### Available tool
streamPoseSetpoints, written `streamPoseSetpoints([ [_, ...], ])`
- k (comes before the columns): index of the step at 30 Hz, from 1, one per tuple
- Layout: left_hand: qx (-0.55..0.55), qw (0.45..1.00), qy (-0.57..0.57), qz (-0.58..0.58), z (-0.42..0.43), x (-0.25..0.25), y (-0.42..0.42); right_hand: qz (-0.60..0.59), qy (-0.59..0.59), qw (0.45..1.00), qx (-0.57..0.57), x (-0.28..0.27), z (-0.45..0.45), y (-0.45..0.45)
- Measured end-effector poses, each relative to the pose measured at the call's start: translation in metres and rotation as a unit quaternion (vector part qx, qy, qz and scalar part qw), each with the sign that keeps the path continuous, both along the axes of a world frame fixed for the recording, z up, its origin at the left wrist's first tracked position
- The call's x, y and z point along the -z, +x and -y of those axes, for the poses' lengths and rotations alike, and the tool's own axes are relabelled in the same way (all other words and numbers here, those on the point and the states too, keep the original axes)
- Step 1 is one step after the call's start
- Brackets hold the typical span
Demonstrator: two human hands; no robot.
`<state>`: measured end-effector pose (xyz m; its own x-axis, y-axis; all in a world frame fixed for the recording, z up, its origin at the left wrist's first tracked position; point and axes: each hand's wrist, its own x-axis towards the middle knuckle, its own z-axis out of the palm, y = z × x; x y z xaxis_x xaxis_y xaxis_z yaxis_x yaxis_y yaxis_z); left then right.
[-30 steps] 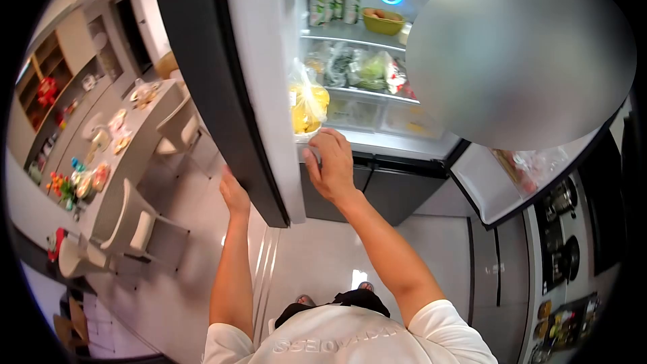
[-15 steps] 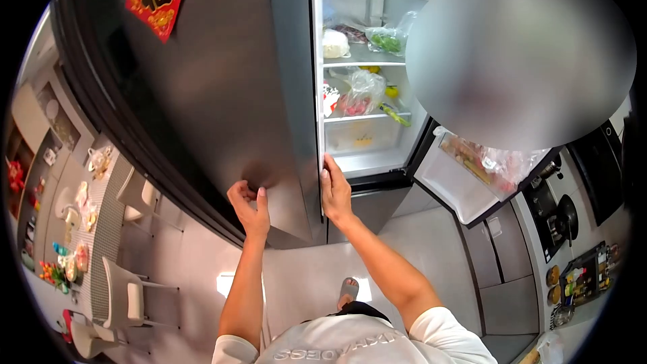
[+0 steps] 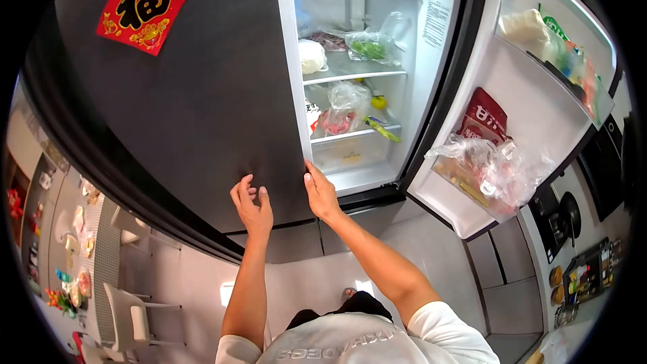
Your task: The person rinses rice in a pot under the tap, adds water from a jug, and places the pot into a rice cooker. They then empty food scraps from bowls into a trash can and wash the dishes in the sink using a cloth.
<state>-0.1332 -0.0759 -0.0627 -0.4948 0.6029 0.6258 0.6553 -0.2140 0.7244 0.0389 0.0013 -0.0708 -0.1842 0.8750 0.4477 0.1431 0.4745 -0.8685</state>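
Observation:
The left refrigerator door (image 3: 182, 114) is dark grey, with a red paper bearing a black character (image 3: 147, 7) on its front. My left hand (image 3: 253, 210) is near the lower part of this door, its fingers loosely bent and apart, holding nothing. My right hand (image 3: 321, 193) rests at the door's right edge, fingers extended upward and thumb against the front. Beside it, the lit fridge compartment (image 3: 357, 185) shows a bag of greens (image 3: 369, 47), a white bundle (image 3: 312, 56) and a clear plastic bag (image 3: 348, 102) on shelves.
The right fridge door (image 3: 539, 114) stands wide open, with a dark red packet (image 3: 484, 116) and plastic bags (image 3: 509, 172) in its racks. A stove with a black pan (image 3: 567, 216) is at right. A chair (image 3: 128, 310) and dining table (image 3: 103, 256) are at left.
The left door has swung toward closed, its front now facing me more squarely. My right hand has moved slightly left with its edge. The right door, previously blurred out, shows clearly.

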Motion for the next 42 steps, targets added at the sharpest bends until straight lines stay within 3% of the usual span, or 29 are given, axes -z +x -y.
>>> streamPoseSetpoints([
  [6, 0.06, 0.998, -0.01, -0.015, 0.003, -0.001, 0.015, 0.019, -0.054, 0.998, 0.012, 0.008, 0.031, 0.015],
  [9, 0.149, 0.989, -0.011, 0.009, -0.005, -0.001, 0.053, 0.03, -0.036, 0.993, 0.111, 0.017, 0.064, 0.051],
  [14, 0.319, 0.947, -0.026, -0.035, -0.013, 0.016, 0.153, -0.044, -0.062, 0.943, 0.325, 0.041, 0.124, 0.175],
  [16, 0.377, 0.924, 0.0, -0.062, -0.002, 0.009, 0.205, 0.01, -0.042, 0.894, 0.447, 0.04, 0.154, 0.235],
  [23, 0.501, 0.849, 0.065, -0.156, 0.025, -0.041, 0.359, -0.015, -0.022, 0.828, 0.561, 0.008, 0.199, 0.404],
  [27, 0.485, 0.846, 0.098, -0.202, 0.027, -0.076, 0.426, -0.012, -0.014, 0.826, 0.564, -0.025, 0.193, 0.452],
  [30, 0.38, 0.873, 0.125, -0.278, 0.027, -0.087, 0.46, -0.002, -0.003, 0.837, 0.547, -0.038, 0.181, 0.482],
  [37, 0.318, 0.888, 0.081, -0.321, 0.04, -0.1, 0.466, -0.024, 0.022, 0.838, 0.545, -0.041, 0.143, 0.524],
  [42, 0.334, 0.897, 0.081, -0.279, 0.05, -0.101, 0.428, -0.112, 0.064, 0.865, 0.486, -0.038, 0.134, 0.524],
])
